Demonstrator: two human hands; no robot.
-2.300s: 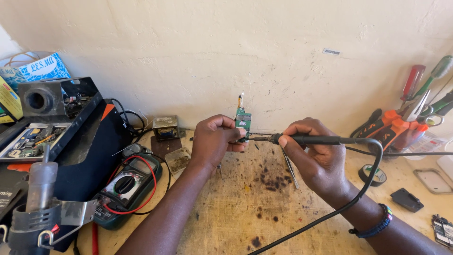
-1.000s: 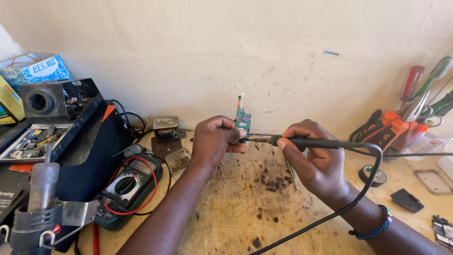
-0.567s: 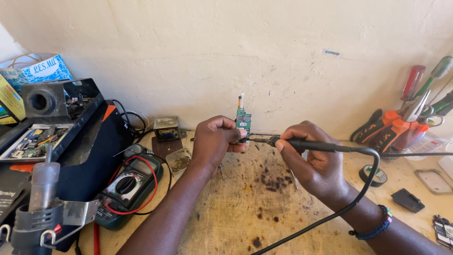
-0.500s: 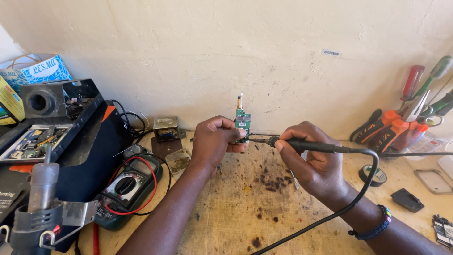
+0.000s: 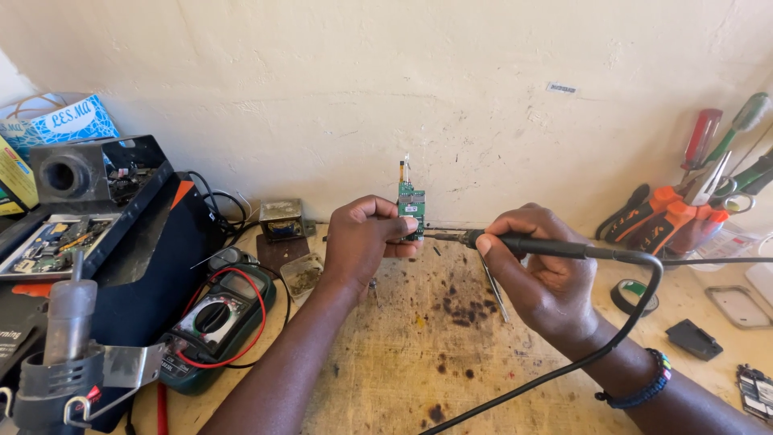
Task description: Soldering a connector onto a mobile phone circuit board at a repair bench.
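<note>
Green circuit board (image 5: 411, 209), small and narrow, stands upright above the scorched wooden bench (image 5: 419, 354), near its back edge by the wall, pinched in the left hand (image 5: 364, 239). The right hand (image 5: 538, 272) is clenched around a black corded soldering iron (image 5: 547, 246), held level with its tip at the board's lower right edge. Since a second ago the iron has barely shifted and the board has stayed put, so the tip seems to be dwelling on one joint. A green multimeter (image 5: 216, 316) lies toward the bench's left edge.

One circuit board (image 5: 411, 205), one soldering iron (image 5: 547, 246), one multimeter (image 5: 216, 316).
</note>
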